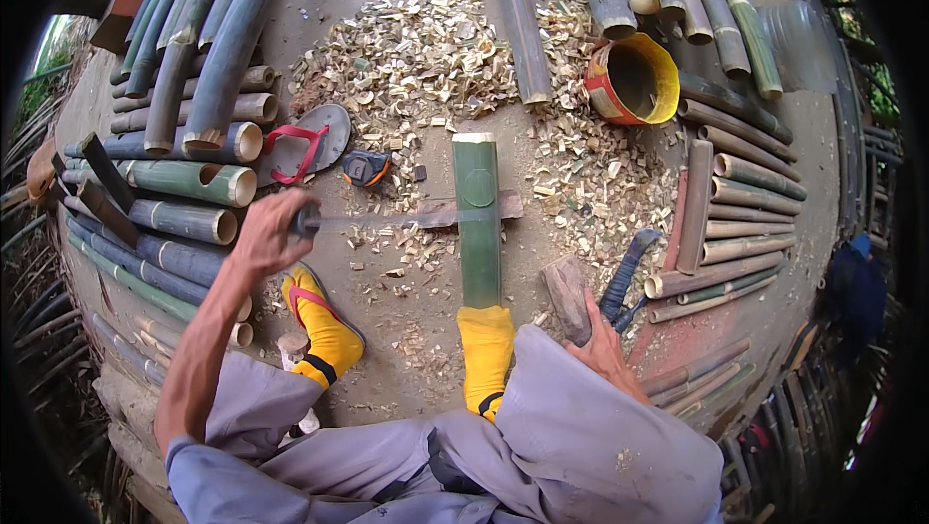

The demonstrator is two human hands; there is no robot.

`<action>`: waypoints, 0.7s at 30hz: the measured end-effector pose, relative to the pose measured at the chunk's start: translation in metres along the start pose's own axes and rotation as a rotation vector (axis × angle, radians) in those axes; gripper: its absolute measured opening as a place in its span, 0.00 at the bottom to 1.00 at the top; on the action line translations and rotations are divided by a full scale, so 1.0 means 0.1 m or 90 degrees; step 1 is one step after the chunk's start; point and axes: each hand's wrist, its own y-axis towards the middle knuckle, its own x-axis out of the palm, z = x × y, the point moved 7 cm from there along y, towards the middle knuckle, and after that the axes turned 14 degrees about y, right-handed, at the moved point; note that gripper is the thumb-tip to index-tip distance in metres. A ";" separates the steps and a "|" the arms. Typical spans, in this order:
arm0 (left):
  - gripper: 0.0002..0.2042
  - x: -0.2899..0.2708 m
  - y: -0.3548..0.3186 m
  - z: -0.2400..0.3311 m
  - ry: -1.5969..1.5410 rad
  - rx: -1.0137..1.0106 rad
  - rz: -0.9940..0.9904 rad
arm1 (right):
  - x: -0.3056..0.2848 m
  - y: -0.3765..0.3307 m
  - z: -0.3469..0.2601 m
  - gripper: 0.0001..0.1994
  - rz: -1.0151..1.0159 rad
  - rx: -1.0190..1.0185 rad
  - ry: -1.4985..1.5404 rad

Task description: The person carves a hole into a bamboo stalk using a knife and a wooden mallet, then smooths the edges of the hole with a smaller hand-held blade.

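Note:
My left hand [274, 234] is closed round the dark handle of a long, narrow, chisel-like blade [377, 220]. Motion blurs the blade, which reaches right toward a green bamboo section [478, 253]; I cannot tell whether it touches. A round outline shows on the bamboo's upper face. The section lies lengthwise ahead of me across a small wooden board [435, 212], its near end at my yellow-socked right foot [487, 350]. By my right knee, my right hand [602, 345] grips a worn wooden block [567, 297], partly hidden by the fingers.
Wood chips [416, 50] cover the ground ahead. Bamboo poles [194, 176] are stacked left, with more lengths [750, 200] at right. A red-yellow bucket [634, 79] stands far right. A sandal [314, 142] and tape measure [366, 169] lie left; a dark wrapped, forked object [627, 272] lies right.

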 end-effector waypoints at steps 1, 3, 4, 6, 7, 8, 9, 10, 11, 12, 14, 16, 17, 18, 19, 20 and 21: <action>0.16 0.07 0.16 -0.08 0.005 -0.028 -0.051 | -0.03 -0.01 0.00 0.51 0.014 -0.006 0.034; 0.13 0.14 0.38 -0.31 0.081 -0.109 -0.089 | -0.04 0.02 -0.07 0.51 0.031 -0.035 0.107; 0.13 0.17 0.42 -0.34 0.097 -0.142 -0.114 | -0.04 0.03 -0.08 0.51 0.036 -0.040 0.111; 0.11 0.23 0.45 -0.40 0.121 -0.168 -0.127 | -0.04 0.10 -0.13 0.50 0.044 -0.051 0.119; 0.11 0.24 0.49 -0.37 0.129 -0.164 -0.137 | -0.05 0.09 -0.15 0.50 0.056 -0.053 0.120; 0.11 0.24 0.53 -0.34 0.137 -0.160 -0.147 | -0.08 0.08 -0.18 0.50 0.068 -0.055 0.120; 0.11 0.25 0.56 -0.31 0.144 -0.158 -0.156 | -0.11 0.07 -0.22 0.50 0.078 -0.057 0.120; 0.11 0.24 0.58 -0.30 0.151 -0.147 -0.151 | -0.13 0.08 -0.26 0.50 0.081 -0.065 0.124; 0.11 0.23 0.59 -0.28 0.157 -0.138 -0.146 | -0.15 0.09 -0.30 0.50 0.082 -0.074 0.127; 0.11 0.23 0.60 -0.27 0.164 -0.130 -0.140 | -0.17 0.11 -0.34 0.50 0.083 -0.082 0.131; 0.12 0.23 0.61 -0.26 0.176 -0.130 -0.137 | -0.23 0.17 -0.47 0.50 0.081 -0.136 0.133; 0.12 0.23 0.59 -0.27 0.189 -0.135 -0.135 | -0.32 0.24 -0.66 0.50 0.084 -0.198 0.126; 0.12 0.25 0.59 -0.29 0.194 -0.137 -0.134 | -0.41 0.26 -0.85 0.50 0.090 -0.231 0.117; 0.12 0.27 0.59 -0.30 0.200 -0.141 -0.133 | -0.49 0.29 -1.05 0.50 0.094 -0.264 0.108; 0.11 0.28 0.55 -0.31 0.209 -0.144 -0.134 | -0.60 0.27 -1.30 0.50 0.127 -0.327 0.116; 0.10 0.31 0.55 -0.32 0.213 -0.143 -0.134 | -0.73 0.23 -1.57 0.50 0.164 -0.385 0.121; 0.10 0.32 0.57 -0.31 0.219 -0.140 -0.133 | -0.81 0.22 -1.78 0.50 0.202 -0.445 0.128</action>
